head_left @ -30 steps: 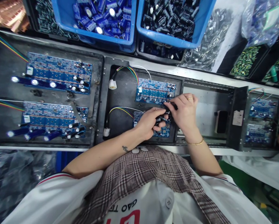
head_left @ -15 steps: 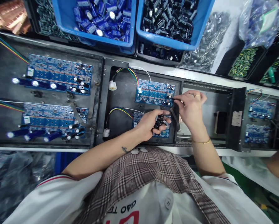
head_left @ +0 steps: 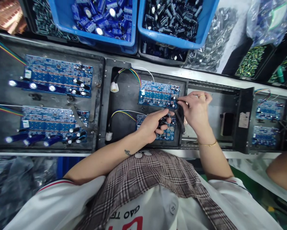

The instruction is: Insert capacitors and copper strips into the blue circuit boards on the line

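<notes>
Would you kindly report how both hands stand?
Left hand cupping black capacitors. Right hand pinched at upper circuit board's right edge. Lower circuit board partly hidden by left hand.

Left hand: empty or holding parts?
Holding parts: several small dark components show in the curled left hand, partly hidden by it; exact count can't be told.

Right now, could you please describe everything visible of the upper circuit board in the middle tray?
The upper circuit board is blue and rectangular, lying flat in the dark tray. A white label sits near its left end, small black capacitors near its right. Multicoloured wires meet its left edge, a white wire its top. The right hand is at its right edge; contact is unclear.
</notes>
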`<state>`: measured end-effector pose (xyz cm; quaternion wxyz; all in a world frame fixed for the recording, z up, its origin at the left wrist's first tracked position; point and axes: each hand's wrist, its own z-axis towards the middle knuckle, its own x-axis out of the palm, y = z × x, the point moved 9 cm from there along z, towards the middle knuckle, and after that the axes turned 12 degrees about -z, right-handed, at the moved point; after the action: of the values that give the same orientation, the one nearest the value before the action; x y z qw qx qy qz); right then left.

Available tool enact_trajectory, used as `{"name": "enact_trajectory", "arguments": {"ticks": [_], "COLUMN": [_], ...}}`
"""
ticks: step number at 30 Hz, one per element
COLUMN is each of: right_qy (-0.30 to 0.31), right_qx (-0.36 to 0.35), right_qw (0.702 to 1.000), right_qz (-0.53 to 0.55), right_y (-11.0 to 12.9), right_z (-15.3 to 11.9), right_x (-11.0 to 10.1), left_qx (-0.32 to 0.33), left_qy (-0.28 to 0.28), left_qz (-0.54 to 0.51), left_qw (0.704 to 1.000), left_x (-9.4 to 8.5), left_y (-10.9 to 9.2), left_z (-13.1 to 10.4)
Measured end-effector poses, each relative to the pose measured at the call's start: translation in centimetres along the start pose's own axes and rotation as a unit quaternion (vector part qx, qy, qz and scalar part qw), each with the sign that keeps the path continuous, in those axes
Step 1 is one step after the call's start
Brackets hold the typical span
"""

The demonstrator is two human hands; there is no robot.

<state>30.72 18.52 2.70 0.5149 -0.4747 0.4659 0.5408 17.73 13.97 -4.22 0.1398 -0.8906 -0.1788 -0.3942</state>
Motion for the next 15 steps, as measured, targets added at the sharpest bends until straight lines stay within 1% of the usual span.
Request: {"name": "enact_trajectory", "arguments": {"ticks": [4, 6, 8, 10, 12, 14, 15], "right_qy": [0.007, -0.004, -0.033, -0.06, -0.06, -0.044, -0.044], "right_qx": [-0.036, -0.053, -0.053, -0.046, -0.056, -0.068, -0.059], "right_qw": [0.999, 0.998, 0.997, 0.997, 0.997, 0.996, 0.996], "right_qz": [-0.024, -0.04, -0.048, -0.034, 0.005, 0.042, 0.046], "right_y": [0.3, 0.5, 0.9, 1.9, 3.4, 4.6, 4.7], "right_z": [0.2, 0.2, -0.1, -0.9, -1.9, -2.8, -3.1], "right_x": [0.5, 0.4, -0.6, -2.3, -3.9, -4.6, -4.7], "left_qx": [0.01, 0.019, 0.023, 0.023, 0.027, 0.028, 0.02], "left_qy": [-0.003, -0.013, -0.024, -0.037, -0.039, -0.029, -0.024], "left_qz": [-0.007, -0.012, -0.008, 0.015, 0.05, 0.074, 0.077], "left_qw": [1.0, 1.0, 0.999, 0.999, 0.998, 0.996, 0.997], "left_x": [-0.1, -0.2, -0.3, -0.6, -0.6, -0.4, -0.2], "left_y": [-0.2, -0.4, -0.4, -0.3, -0.2, 0.0, 0.3], "left_z": [0.0, 0.0, 0.1, 0.1, 0.3, 0.4, 0.4]}}
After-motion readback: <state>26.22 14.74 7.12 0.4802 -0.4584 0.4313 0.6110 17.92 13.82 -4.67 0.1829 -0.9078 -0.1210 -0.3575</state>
